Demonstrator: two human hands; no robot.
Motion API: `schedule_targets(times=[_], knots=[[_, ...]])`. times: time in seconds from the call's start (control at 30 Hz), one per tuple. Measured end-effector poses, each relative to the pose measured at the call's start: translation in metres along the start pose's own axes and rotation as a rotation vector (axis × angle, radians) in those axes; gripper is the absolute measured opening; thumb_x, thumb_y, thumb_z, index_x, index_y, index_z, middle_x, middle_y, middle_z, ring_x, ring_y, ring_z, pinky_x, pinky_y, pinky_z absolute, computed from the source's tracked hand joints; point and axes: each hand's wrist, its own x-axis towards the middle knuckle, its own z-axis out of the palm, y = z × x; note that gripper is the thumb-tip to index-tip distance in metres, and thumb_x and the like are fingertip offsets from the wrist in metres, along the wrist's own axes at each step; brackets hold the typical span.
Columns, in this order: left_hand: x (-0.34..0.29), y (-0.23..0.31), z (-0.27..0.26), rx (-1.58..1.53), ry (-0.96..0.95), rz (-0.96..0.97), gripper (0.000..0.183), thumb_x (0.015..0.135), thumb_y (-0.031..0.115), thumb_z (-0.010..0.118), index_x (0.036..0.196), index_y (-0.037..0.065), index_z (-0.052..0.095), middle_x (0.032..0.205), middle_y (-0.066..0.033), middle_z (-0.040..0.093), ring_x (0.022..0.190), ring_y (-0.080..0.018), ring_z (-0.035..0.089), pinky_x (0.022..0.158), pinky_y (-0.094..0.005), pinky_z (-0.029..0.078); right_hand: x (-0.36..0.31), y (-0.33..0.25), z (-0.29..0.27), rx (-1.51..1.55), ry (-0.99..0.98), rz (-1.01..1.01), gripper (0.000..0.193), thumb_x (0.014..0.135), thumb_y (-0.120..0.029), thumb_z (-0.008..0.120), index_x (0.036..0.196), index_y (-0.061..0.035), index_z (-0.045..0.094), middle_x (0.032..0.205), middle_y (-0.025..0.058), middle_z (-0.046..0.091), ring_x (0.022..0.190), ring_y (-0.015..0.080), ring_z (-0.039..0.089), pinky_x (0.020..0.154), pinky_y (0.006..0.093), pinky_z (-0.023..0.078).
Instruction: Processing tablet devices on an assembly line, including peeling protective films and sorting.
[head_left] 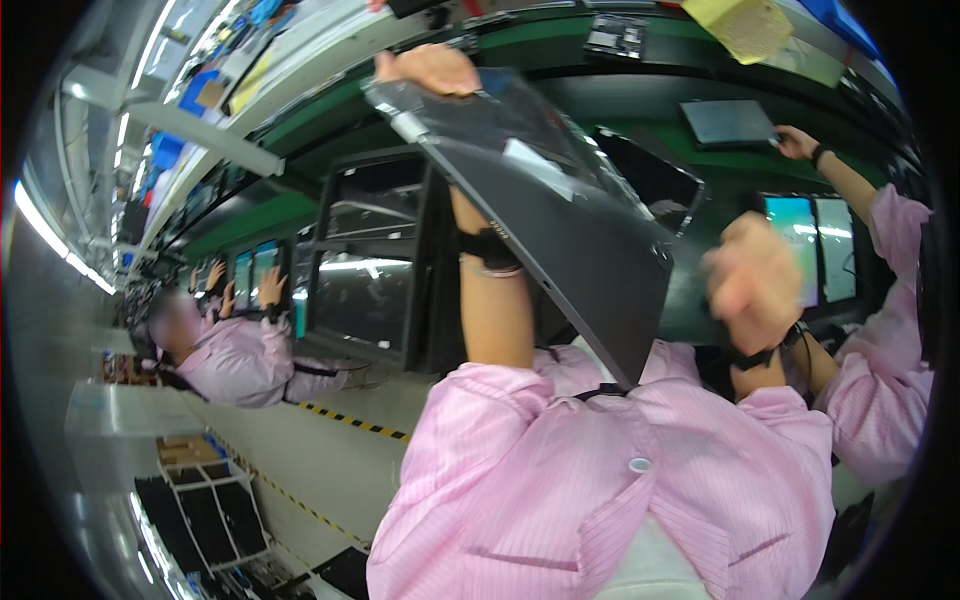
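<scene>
My left hand (432,68) grips the far end of a dark grey tablet-like device (560,235), with its fingers over the edge. The device is tilted, its near corner close to my chest. Glossy clear film and a white label cover its far part, and small contacts show along one long edge. To the right of the device and apart from it is my right hand (757,270), smeared by motion, so its fingers cannot be made out. Black bands circle both my wrists. Behind the device lies a black film-covered panel (655,180) on the dark bench.
At right, a co-worker's hand (797,143) touches a grey flat device (730,122). Nearby stand lit screens (792,235). Black racks (365,255) holding panels are at left, with another seated person (235,355) beyond. A yellow sheet (745,28) and a small component tray (615,37) lie at the back.
</scene>
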Motion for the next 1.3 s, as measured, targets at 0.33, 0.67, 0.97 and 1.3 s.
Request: schedule_targets(times=[0.33, 0.67, 0.97, 1.3], knots=[[-0.023, -0.002, -0.008, 0.060, -0.078, 0.022, 0.028, 0.092, 0.025, 0.041, 0.092, 0.000, 0.054, 0.084, -0.0152, 0.057, 0.076, -0.0263, 0.055, 0.066, -0.0376, 0.041, -0.046, 0.018, 0.042, 0.216, 0.212, 0.239, 0.038, 0.086, -0.037, 0.049, 0.080, -0.0050, 0.068, 0.076, 0.0065, 0.062, 0.071, 0.0208, 0.054, 0.062, 0.0320, 0.043], [-0.122, -0.049, 0.076, 0.055, 0.781, 0.160, 0.021, 0.087, 0.023, 0.054, 0.090, 0.003, 0.052, 0.082, -0.0093, 0.054, 0.078, -0.0202, 0.053, 0.075, -0.0329, 0.043, -0.005, -0.002, 0.041, 1.130, 0.379, 0.623, 0.025, 0.091, -0.027, 0.042, 0.096, -0.0028, 0.044, 0.113, 0.0270, 0.054, 0.120, 0.0367, 0.042, 0.100, 0.0438, 0.031], [-0.112, -0.048, 0.116, 0.263, 1.045, 0.026, 0.015, 0.089, 0.020, 0.050, 0.081, 0.008, 0.046, 0.074, -0.0025, 0.046, 0.072, -0.0137, 0.046, 0.074, -0.0258, 0.041, -0.001, -0.005, 0.051, 1.275, 0.367, 0.777, 0.026, 0.085, -0.024, 0.043, 0.099, -0.0032, 0.042, 0.104, 0.0212, 0.056, 0.110, 0.0283, 0.049, 0.098, 0.0388, 0.034], [-0.123, -0.043, 0.109, 0.336, 1.102, 0.013, 0.017, 0.092, 0.025, 0.045, 0.083, 0.010, 0.047, 0.074, -0.0014, 0.045, 0.073, -0.0109, 0.046, 0.067, -0.0232, 0.041, -0.003, -0.005, 0.057, 1.406, 0.377, 0.842, 0.030, 0.085, -0.031, 0.042, 0.099, -0.0043, 0.043, 0.105, 0.0184, 0.056, 0.109, 0.0253, 0.050, 0.098, 0.0353, 0.032]])
